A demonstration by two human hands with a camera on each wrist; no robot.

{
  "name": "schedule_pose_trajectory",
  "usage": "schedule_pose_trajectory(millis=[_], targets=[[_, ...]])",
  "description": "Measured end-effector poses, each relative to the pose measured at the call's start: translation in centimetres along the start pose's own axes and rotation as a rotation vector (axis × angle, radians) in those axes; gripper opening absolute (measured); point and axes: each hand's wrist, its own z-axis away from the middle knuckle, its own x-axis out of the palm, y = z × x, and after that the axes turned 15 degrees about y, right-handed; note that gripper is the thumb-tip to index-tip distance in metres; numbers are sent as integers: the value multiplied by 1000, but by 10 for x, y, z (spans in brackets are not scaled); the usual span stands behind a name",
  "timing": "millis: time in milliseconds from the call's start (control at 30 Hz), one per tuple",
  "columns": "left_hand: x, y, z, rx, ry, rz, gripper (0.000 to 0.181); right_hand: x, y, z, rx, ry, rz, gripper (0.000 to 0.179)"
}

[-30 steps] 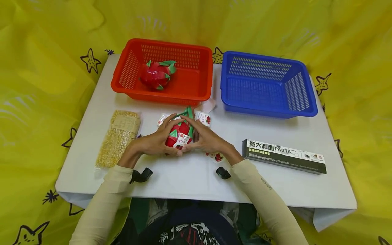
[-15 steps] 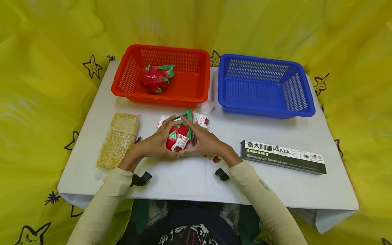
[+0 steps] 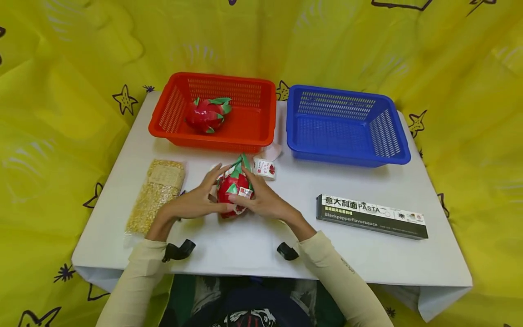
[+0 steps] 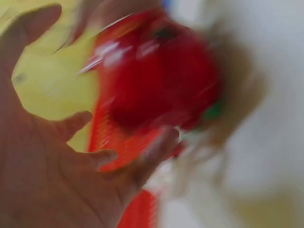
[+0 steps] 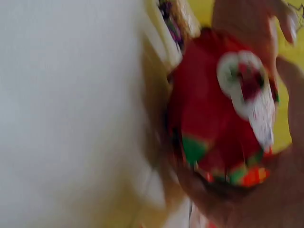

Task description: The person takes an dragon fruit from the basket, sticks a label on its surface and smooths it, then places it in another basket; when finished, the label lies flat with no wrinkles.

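In the head view, the left hand and right hand stand on either side of a dragon fruit over the near middle of the tabletop. Half a second ago the thumbs met in front of it; now the left thumb stands apart from the right, and the printed label has shifted toward the fruit's right side, partly behind the right thumb. That suggests the fruit is being turned, its weight now mostly with the right hand. The red basket beyond holds a second fruit; the held one is in neither that nor the blue basket. A small packet lies just beside the right fingers, with a bag of corn kernels on the left and a pasta box on the right. The left wrist view, badly blurred, shows the left hand spread wide, one fingertip overlapping the fruit; contact cannot be told. In the right wrist view the right hand grips the fruit, fingers curled around its green-tipped side, label facing the camera.
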Motion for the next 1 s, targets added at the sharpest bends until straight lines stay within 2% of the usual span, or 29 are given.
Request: schedule_pose_trajectory(millis=[33, 100, 167, 233, 333, 433, 600, 767, 900, 1000], targets=[[-7, 1, 1, -2, 37, 24, 94, 6, -3, 1, 7, 45, 18, 102], [-15, -1, 2, 40, 150, 37, 80, 16, -9, 1, 25, 141, 87, 109], [-16, -3, -1, 95, 268, 0, 68, 26, -13, 0, 54, 221, 144, 111], [-12, -4, -4, 134, 354, -36, 60, 34, -16, -2, 83, 279, 197, 111], [-5, -6, -10, 157, 420, -74, 55, 41, -20, -6, 120, 325, 273, 105], [1, -5, -17, 180, 469, -103, 53, 42, -23, -8, 163, 336, 304, 101], [9, 4, -29, 192, 477, -114, 55, 26, -29, 1, 211, 322, 290, 101], [14, 18, -42, 228, 444, -91, 55, -17, -42, 13, 195, 292, 283, 102], [19, 30, -55, 252, 431, -74, 54, -50, -47, 25, 211, 213, 301, 98], [23, 41, -62, 268, 427, -78, 54, -71, -51, 38, 210, 174, 240, 94]])
